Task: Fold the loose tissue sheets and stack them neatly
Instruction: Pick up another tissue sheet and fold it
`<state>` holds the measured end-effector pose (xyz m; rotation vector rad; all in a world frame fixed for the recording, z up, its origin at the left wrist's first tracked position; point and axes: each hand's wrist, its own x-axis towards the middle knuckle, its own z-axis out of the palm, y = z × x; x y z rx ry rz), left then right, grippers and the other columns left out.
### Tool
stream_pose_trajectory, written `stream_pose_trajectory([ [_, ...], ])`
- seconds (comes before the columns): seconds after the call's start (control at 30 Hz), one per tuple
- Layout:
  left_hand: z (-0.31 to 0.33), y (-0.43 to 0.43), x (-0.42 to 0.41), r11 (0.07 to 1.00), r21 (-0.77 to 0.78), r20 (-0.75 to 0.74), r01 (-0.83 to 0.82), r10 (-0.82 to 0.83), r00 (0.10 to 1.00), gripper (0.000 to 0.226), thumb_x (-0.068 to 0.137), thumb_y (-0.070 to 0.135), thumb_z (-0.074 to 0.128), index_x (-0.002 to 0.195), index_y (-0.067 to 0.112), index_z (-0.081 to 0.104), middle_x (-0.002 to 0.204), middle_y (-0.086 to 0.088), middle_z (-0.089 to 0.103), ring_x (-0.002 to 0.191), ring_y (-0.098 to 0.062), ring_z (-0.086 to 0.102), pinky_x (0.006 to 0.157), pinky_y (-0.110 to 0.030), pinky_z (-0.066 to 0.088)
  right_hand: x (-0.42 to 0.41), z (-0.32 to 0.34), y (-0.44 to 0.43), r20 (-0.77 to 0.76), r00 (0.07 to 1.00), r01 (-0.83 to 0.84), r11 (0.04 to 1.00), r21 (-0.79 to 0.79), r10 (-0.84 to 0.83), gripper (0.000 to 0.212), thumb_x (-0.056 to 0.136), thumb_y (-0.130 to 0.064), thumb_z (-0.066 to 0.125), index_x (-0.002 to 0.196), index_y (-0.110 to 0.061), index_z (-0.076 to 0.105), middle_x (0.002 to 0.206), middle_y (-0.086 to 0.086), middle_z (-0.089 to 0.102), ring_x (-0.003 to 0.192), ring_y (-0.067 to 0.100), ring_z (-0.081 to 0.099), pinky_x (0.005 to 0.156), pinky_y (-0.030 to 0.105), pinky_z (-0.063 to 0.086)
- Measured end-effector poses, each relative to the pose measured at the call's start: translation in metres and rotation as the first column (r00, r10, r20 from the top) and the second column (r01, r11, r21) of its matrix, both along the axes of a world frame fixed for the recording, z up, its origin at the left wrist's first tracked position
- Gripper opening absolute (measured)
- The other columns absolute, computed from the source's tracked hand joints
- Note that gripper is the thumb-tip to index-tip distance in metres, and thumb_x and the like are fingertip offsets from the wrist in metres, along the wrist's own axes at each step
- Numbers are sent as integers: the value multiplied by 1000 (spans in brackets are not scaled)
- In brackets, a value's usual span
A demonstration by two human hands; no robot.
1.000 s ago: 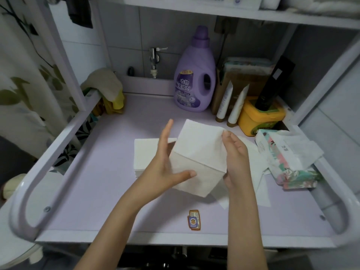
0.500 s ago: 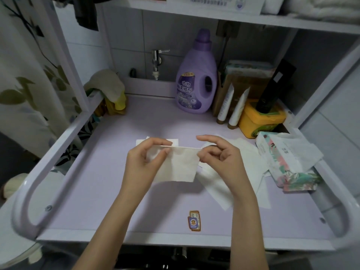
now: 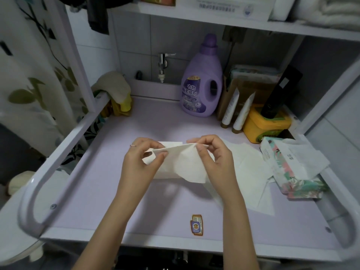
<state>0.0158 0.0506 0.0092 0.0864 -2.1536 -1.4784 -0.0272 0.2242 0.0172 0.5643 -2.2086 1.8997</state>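
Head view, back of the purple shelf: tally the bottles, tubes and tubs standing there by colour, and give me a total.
purple bottle: 1
white tubes: 2
yellow tub: 1
black container: 1
Total: 5

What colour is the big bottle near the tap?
Purple; the bottle shows best in the head view.
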Motion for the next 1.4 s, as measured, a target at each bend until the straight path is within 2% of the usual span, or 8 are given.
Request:
stream_pose_trajectory([
  [0.13,3,-7,-1,996,93,5,-11,11,1000,7,82,5,72,82,11,67,101,6,63,95,-1,59,82,-15,47,-1,-2,-3,49,999,21,999,-28,-19,10,94,-10,59,89,-19,59,80,-15,66,76,1,61,70,15,45],
  [0.33,9,-13,1,968,247,16,-41,38,999,6,83,6,70,83,10,65,73,7,66,66,0,60,59,-14,48,-7,-9,-7,257,964,-49,996,-80,69,10,92,-10,63,95,0,62,79,23,69,70,18,62,70,30,49],
  [0.5,-1,-22,-10,907,413,219,-82,-11,976,12,82,3,71,85,10,62,62,4,65,55,-13,63,55,-21,56,-27,-22,-25,433,898,154,979,-135,-82,12,94,-14,60,98,-4,64,74,3,71,64,11,63,55,20,51],
  [0.63,-16,-32,-19,908,379,262,-180,81,962,9,84,6,71,80,7,63,75,-10,64,55,-11,62,57,-22,54,-41,-34,-32,509,848,143,988,50,-149,22,91,-29,65,94,-7,66,67,1,63,49,8,53,47,18,41],
  [0.73,-25,-33,-21,925,312,280,-216,127,951,11,86,10,69,77,9,62,72,-8,64,52,-5,60,56,-20,48,-42,-44,-34,530,838,127,991,41,-129,14,86,-17,72,91,-5,67,65,0,61,47,4,49,50,13,39],
  [1.0,-44,-31,-16,965,21,281,-260,244,928,21,89,21,62,68,19,61,71,4,65,71,-22,59,65,-35,45,-43,-51,-34,439,876,188,980,71,-200,14,86,-13,69,75,-20,62,72,-3,64,69,11,59,67,18,45],
  [1.23,-49,-36,-11,971,111,295,-212,171,940,18,85,20,63,67,17,59,65,-1,63,68,-30,62,68,-44,52,-39,-60,-36,456,880,156,988,-7,-135,14,88,-11,67,77,-18,63,69,-4,61,67,9,57,67,18,45],
  [1.4,-47,-41,-12,971,108,311,-213,170,935,11,83,9,66,74,15,63,65,5,62,62,-19,61,68,-47,57,-41,-64,-35,470,877,134,990,-32,-103,12,87,-8,68,80,-17,63,67,-5,61,66,8,57,67,19,45],
])
